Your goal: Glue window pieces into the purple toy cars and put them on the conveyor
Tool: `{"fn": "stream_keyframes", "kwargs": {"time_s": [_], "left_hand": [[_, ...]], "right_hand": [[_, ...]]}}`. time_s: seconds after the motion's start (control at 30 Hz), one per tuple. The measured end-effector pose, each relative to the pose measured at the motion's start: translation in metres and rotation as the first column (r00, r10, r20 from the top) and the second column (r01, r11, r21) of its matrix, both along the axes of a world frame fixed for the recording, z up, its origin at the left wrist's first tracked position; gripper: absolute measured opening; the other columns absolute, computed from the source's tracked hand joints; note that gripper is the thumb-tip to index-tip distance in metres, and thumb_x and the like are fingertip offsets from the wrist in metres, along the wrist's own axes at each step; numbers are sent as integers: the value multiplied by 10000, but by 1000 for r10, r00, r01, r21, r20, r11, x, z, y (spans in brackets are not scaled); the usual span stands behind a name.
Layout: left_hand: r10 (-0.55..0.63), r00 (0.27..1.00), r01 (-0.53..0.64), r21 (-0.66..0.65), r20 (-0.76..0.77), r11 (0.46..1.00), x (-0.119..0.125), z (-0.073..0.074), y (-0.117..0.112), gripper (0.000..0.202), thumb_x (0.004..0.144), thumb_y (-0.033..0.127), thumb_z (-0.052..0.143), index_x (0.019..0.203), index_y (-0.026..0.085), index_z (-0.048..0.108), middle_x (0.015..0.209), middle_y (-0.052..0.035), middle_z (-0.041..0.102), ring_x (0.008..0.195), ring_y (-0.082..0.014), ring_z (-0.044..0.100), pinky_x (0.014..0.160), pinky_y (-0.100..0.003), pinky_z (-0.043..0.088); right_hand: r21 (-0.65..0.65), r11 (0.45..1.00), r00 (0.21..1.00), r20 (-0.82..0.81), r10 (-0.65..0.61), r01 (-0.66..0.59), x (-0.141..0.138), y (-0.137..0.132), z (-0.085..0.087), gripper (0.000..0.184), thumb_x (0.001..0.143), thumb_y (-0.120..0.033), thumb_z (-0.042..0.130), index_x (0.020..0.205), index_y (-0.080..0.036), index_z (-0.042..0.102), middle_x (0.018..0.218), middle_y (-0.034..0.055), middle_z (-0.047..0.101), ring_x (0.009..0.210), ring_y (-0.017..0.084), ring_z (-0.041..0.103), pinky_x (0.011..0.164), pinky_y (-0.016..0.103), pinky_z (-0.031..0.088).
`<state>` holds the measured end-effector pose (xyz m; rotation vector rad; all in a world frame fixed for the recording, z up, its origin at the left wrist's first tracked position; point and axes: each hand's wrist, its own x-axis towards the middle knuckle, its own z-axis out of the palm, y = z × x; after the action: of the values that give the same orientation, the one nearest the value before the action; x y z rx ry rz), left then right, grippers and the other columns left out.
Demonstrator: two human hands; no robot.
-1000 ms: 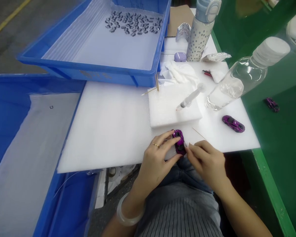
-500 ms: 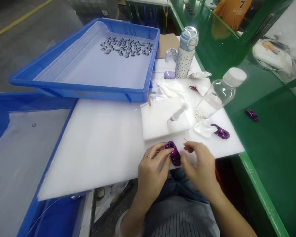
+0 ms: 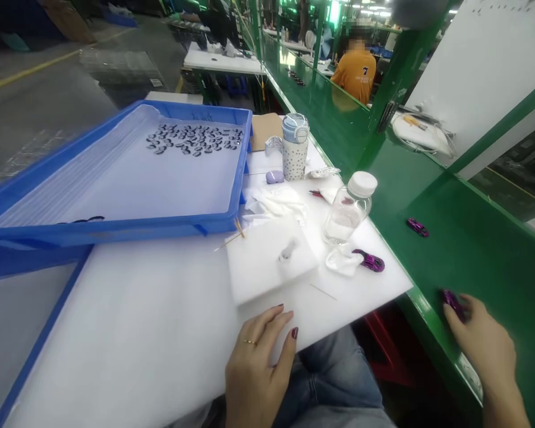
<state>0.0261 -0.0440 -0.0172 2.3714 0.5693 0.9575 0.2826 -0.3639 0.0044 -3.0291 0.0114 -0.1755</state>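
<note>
My right hand (image 3: pixel 484 339) is over the green surface at the right, thumb and fingers around a purple toy car body (image 3: pixel 455 304). The fingers hide part of that car. My left hand (image 3: pixel 261 362) rests near the front edge of the white tabletop (image 3: pixel 160 333), fingers apart and holding nothing. A thin stick (image 3: pixel 323 291) lies on the tabletop to the right of it. Beyond the left hand is a white foam block (image 3: pixel 267 267) bearing a small blurred, pale tube-like object (image 3: pixel 288 249). Another purple car (image 3: pixel 371 261) lies by a white cloth (image 3: pixel 343 260).
A blue tray (image 3: pixel 223 223) with several small dark parts (image 3: pixel 196 139) stands at the left. A clear bottle (image 3: pixel 348 211) and a dotted flask (image 3: pixel 295 151) stand at the table's right side. Another purple car (image 3: pixel 418 227) sits on the green surface (image 3: pixel 481 255). A person in orange (image 3: pixel 356 74) sits farther back.
The purple car body has left my left hand, and my right hand now holds one over the green surface. The thin stick now lies on the tabletop. The camera has tilted up.
</note>
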Motion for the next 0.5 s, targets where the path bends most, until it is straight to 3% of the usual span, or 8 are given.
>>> {"fn": "stream_keyframes", "kwargs": {"time_s": [0.03,0.1,0.17,0.27,0.37,0.43,0.5], "left_hand": [[-5,1000,5,8,-1,1000,1,0,0,183,932,225,578,1082,217,684,1093,-50,679,992,-213,632,842,-330,501],[-7,1000,7,19,5,1000,2,0,0,181,934,225,575,1078,216,684,1090,-50,677,985,-212,630,840,-330,503],[0,1000,0,30,6,1000,1,-1,0,180,939,233,569,1078,215,682,1090,-50,677,987,-214,629,839,-332,510],[5,999,-4,33,-36,999,-2,-4,1,189,950,254,561,1100,226,673,1119,-43,672,1017,-217,622,841,-337,529],[-20,996,23,37,-82,999,-6,-9,2,210,952,270,570,1140,242,658,1165,-35,658,1059,-216,607,859,-336,542],[-37,996,42,59,-86,997,-8,-11,3,221,951,281,578,1155,243,652,1179,-37,651,1064,-220,601,877,-345,540],[-43,996,50,84,-79,995,-8,-12,4,218,954,283,577,1152,234,653,1177,-47,650,1051,-229,598,898,-361,530]], "right_hand": [[-40,999,1000,23,11,-10,13,-13,2,525,801,-587,583,1137,-193,670,892,144,727,675,347,648,445,392,427],[-5,995,985,135,103,-103,39,-14,11,415,761,-555,658,996,-217,708,887,157,727,599,290,618,398,350,371],[117,964,952,224,208,-238,64,12,23,297,731,-485,708,872,-224,705,869,160,727,574,242,602,396,322,345],[204,889,900,249,357,-409,84,72,34,272,775,-370,625,935,-162,692,866,162,722,708,255,655,528,333,420],[286,782,833,190,520,-554,68,119,30,317,825,-339,551,1078,-189,667,950,78,737,862,213,689,731,330,517],[336,698,768,152,622,-632,42,135,21,331,825,-355,564,1113,-219,655,989,34,736,906,185,689,810,313,535],[363,658,739,155,655,-659,15,144,10,375,811,-363,593,1155,-223,642,1080,34,719,994,202,667,885,341,529]]}}
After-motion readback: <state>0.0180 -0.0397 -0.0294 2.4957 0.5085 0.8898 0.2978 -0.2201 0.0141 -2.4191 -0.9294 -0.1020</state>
